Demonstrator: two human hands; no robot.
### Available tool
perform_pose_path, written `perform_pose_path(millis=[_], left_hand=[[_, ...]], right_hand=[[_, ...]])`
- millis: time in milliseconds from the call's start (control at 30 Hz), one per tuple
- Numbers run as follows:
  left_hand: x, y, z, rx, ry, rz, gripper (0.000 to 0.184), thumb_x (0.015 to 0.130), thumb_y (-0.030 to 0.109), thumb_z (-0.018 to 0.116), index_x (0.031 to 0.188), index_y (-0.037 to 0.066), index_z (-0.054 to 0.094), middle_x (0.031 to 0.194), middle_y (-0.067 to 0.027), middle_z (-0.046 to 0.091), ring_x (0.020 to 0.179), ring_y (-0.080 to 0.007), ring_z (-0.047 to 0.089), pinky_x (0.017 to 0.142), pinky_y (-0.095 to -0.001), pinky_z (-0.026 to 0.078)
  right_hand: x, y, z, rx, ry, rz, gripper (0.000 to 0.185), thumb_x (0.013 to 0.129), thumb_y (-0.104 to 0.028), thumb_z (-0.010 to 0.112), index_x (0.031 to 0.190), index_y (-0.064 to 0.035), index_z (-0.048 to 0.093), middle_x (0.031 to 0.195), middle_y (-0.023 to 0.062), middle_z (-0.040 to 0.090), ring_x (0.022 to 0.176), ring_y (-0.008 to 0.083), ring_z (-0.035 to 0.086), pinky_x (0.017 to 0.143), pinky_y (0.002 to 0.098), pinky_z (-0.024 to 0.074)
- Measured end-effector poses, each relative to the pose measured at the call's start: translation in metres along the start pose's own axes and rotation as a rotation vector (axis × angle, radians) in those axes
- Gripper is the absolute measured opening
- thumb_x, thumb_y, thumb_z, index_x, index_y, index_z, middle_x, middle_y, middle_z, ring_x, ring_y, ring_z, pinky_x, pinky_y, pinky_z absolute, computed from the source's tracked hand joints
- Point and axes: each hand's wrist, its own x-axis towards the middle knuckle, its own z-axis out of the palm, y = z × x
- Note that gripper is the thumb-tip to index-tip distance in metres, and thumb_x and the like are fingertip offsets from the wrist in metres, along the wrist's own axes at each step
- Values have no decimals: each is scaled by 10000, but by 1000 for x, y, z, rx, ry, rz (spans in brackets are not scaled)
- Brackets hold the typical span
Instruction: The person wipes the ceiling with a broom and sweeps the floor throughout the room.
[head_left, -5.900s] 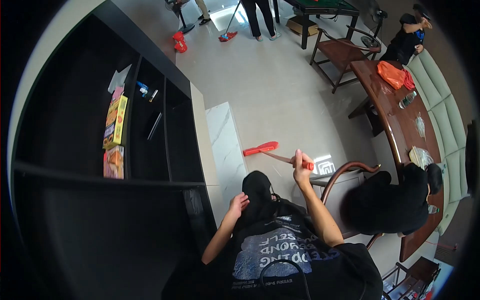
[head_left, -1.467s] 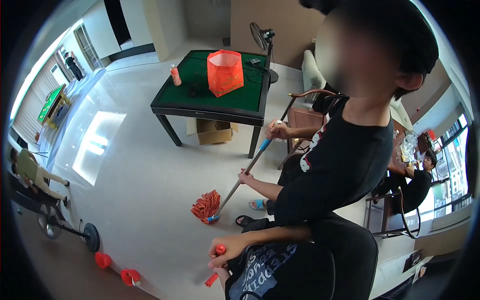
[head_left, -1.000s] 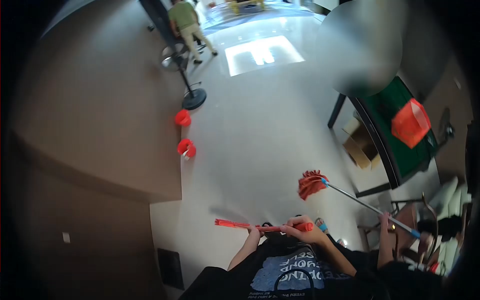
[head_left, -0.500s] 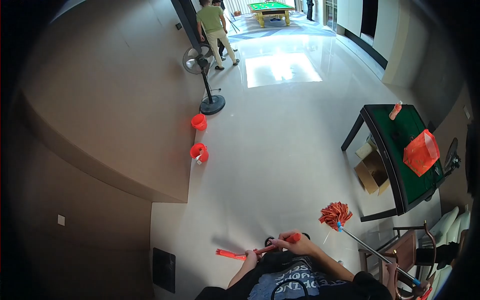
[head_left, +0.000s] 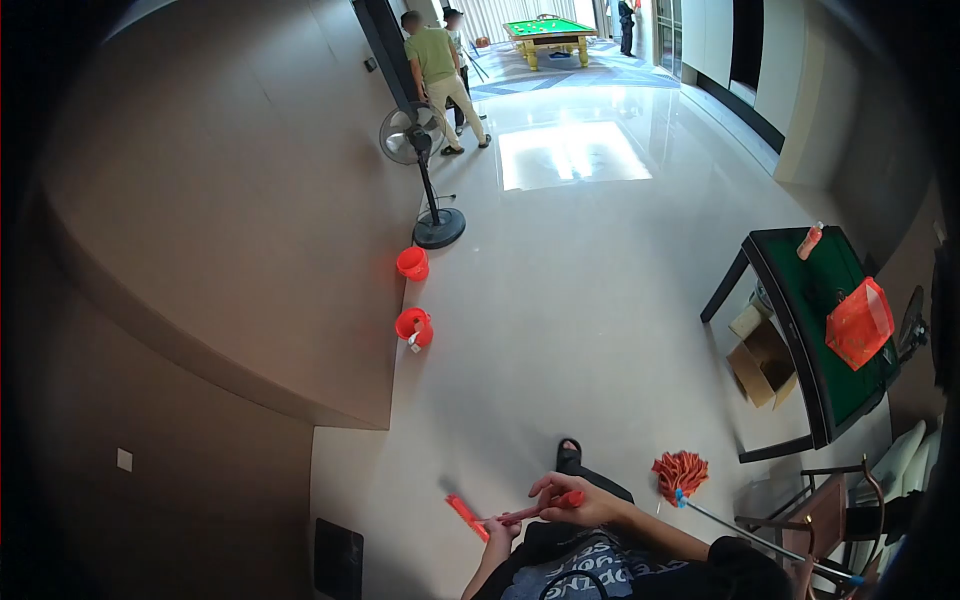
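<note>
A red broom [head_left: 467, 517] with a narrow, bar-shaped head slants across in front of me, its handle rising toward my body. Low on the handle, my left hand [head_left: 500, 533] is closed around it. My right hand [head_left: 580, 500] wraps the thicker upper end, with the index finger and thumb partly lifted. One black-sandalled foot [head_left: 568, 455] of mine is ahead on the floor. To the right of my hands lies the orange-red mop head [head_left: 680, 477], its metal pole [head_left: 745, 528] slanting to the lower right. What supports the pole's far end is unclear.
Two red buckets [head_left: 414, 328] and a standing fan [head_left: 430, 185] line the left wall. At right, a green-topped table [head_left: 815, 310] holds a bottle and red bag, with a cardboard box [head_left: 762, 365] beneath. A wooden chair [head_left: 825, 515] is nearer. Several people [head_left: 437, 75] stand farther off.
The broom head has turned from nearly level to a steeper slant. My right hand's index finger has lifted. My foot now shows further forward, and the whole view has shifted slightly.
</note>
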Motion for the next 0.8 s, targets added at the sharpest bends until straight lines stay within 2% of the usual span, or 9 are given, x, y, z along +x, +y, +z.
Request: perform_pose_path(millis=[167,233,267,333,433,533,600,700,800], left_hand=[[-3,24,54,361,-48,44,346,898,247,272,971,-6,495,758,-91,575,699,-234,595,657,-361,514],[-59,29,88,648,-315,162,305,914,247,335,995,13,513,877,-147,592,827,-274,590,821,-406,478],[-72,35,114,654,-313,166,305,914,247,335,995,13,513,877,-147,592,827,-274,590,821,-406,478],[-87,45,151,591,-254,153,403,861,212,322,1119,-47,491,1118,-191,561,1039,-331,564,893,-453,472],[9,85,161,280,-245,108,446,858,222,326,1199,-27,471,1190,-181,535,1116,-320,524,915,-447,461],[60,113,192,516,-297,177,414,895,283,375,1195,22,493,1170,-135,555,1070,-277,553,902,-434,472],[35,112,240,343,-297,121,184,873,210,574,732,92,559,652,-45,570,603,-194,555,629,-335,512],[-21,113,300,657,-312,284,272,890,298,560,727,81,541,657,-59,562,597,-210,553,598,-339,494],[-19,124,350,906,-374,144,273,890,301,559,731,79,540,656,-61,562,596,-213,553,599,-339,493]], right_hand=[[55,-6,-23,-137,-83,-24,234,844,-148,654,1022,-16,581,837,53,620,813,117,572,736,257,448],[80,-12,-30,-161,-105,-64,222,843,-158,658,997,-11,598,836,57,624,815,117,576,734,262,451],[96,-16,-35,-174,-113,-97,202,845,-168,659,960,-10,611,825,62,624,804,127,584,723,270,455],[125,-28,-41,-179,-123,-126,189,846,-177,659,924,-9,624,813,67,625,792,138,591,712,279,459],[169,-48,-62,-304,-126,-186,153,843,-162,657,874,-15,628,797,82,624,764,177,603,694,294,463],[199,-68,-79,-391,-15,-219,109,821,-121,666,811,-21,625,786,101,613,746,222,601,676,315,469],[216,-63,-94,-399,63,-302,81,810,-115,671,811,-44,632,786,101,603,753,239,595,649,325,467],[229,-72,-105,-517,190,-321,146,816,-181,674,799,-45,623,771,109,563,701,255,564,597,345,444],[239,-76,-116,-450,229,-481,228,807,-192,678,680,-27,585,722,104,564,689,263,559,581,350,429]])
